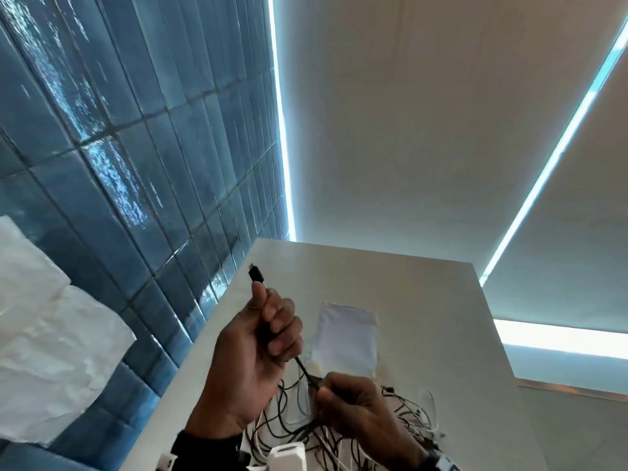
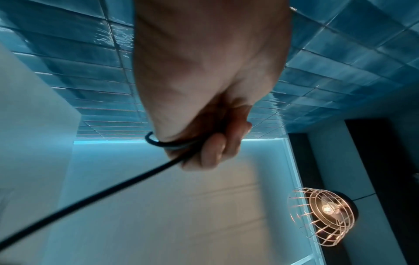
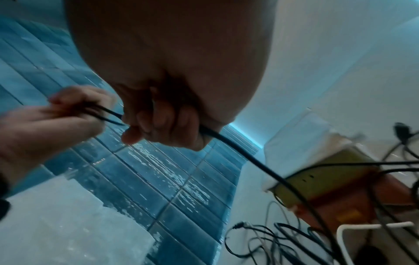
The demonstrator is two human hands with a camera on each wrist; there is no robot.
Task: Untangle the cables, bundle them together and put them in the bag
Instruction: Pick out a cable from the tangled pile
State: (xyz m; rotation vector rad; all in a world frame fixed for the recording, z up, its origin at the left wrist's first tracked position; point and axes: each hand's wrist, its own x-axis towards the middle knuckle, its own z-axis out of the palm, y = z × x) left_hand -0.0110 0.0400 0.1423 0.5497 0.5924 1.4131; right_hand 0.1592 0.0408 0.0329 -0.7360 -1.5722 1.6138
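My left hand [image 1: 263, 334] is raised above the table and grips a black cable [image 1: 307, 370] in its fist. The cable's plug [image 1: 255, 275] sticks up above the thumb. Lower right, my right hand [image 1: 334, 394] pinches the same cable just above the tangle of black and white cables [image 1: 384, 433] lying on the table. In the left wrist view the left hand [image 2: 208, 143] holds a small loop of cable [image 2: 156, 141]. The right wrist view shows the right hand [image 3: 158, 122] gripping the cable [image 3: 238, 152] and the left hand [image 3: 59, 113] beyond it. A pale flat bag [image 1: 346, 334] lies behind the hands.
The white table [image 1: 424, 300] stands against a blue tiled wall [image 1: 136, 164]. White chargers [image 1: 285, 453] sit at the near edge. A crumpled white sheet [image 1: 51, 334] lies at the left. A wire-cage lamp [image 2: 324, 217] hangs overhead.
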